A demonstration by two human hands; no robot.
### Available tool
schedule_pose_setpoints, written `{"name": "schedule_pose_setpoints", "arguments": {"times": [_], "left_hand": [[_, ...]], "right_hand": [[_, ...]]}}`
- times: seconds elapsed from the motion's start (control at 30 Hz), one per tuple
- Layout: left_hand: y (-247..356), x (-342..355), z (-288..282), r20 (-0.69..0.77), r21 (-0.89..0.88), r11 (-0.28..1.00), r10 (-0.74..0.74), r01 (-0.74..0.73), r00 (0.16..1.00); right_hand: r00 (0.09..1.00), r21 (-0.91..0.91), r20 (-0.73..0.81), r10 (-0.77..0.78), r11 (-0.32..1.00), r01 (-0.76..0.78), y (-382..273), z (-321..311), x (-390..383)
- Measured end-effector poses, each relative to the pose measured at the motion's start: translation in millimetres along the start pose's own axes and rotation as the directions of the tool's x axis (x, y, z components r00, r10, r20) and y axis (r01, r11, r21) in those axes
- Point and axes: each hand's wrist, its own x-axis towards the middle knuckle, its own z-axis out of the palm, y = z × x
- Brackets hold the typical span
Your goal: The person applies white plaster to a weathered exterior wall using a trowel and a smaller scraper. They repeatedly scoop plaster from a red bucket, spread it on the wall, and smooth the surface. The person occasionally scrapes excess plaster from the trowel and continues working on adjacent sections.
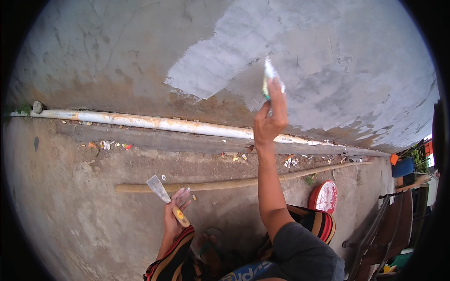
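My right hand (272,119) is raised to the grey wall (140,51). It grips a flat spreader (270,72) with whitish paste on it; motion blurs the tool, and I cannot tell whether its edge touches the wall. Around it lies a pale patch of wall putty (220,61) with a ragged edge. Low on the left, my left hand (173,220) holds a putty knife (159,188) by its wooden handle, blade pointing up and away. Some of that hand's fingers stretch out, with whitish smears on them.
A white pipe (154,122) runs along the wall's foot, with a stone (37,107) at its left. On the ground lie a long wooden pole (220,185) and litter (107,144). A red basin (316,196) of white paste stands right, near a dark bench (391,225).
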Motion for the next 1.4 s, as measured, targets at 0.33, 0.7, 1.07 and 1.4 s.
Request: {"name": "schedule_pose_setpoints", "arguments": {"times": [0.33,0.7,1.07,1.4], "left_hand": [[-4.5,4.4,4.9,0.049,-0.016,1.0,0.009,-0.008,0.999],[1.8,-1.3,6.3,0.013,0.013,1.0,-0.011,0.01,1.0],[-1.1,1.4,8.2,0.019,-0.003,1.0,0.005,-0.005,1.0],[-1.9,-2.5,2.8,-0.01,0.039,0.999,-0.024,0.025,1.0]], "right_hand": [[0.968,-0.062,0.248,-0.042,0.996,0.059,-5.4,49.1,-87.0],[0.979,-0.01,-0.203,0.031,0.999,-0.034,47.9,-32.9,22.5],[0.979,-0.155,0.201,0.04,0.988,-0.008,51.4,34.2,-141.4],[0.986,0.018,0.064,0.156,0.987,-0.158,54.3,-2.0,-125.2]]}}
